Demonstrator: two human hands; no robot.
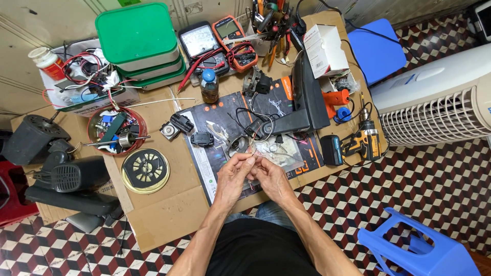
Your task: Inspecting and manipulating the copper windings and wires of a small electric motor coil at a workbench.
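Observation:
My left hand (234, 174) and my right hand (272, 179) meet over the near edge of a dark printed mat (225, 128) on a low cardboard-covered table (163, 204). Their fingertips pinch a thin wire (251, 155) between them; the wire runs up toward a small round metal part (237, 143) lying on the mat just beyond the fingers. A black cable (255, 122) loops behind that part. Both palms face each other and the fingers are curled in.
Green-lidded boxes (138, 38) and two multimeters (217, 43) stand at the back. A red bowl of parts (116, 130), a round vented disc (145, 169), a cordless drill (364, 140), a small bottle (209, 86), a white fan (440, 102) and blue stools (419, 245) surround me.

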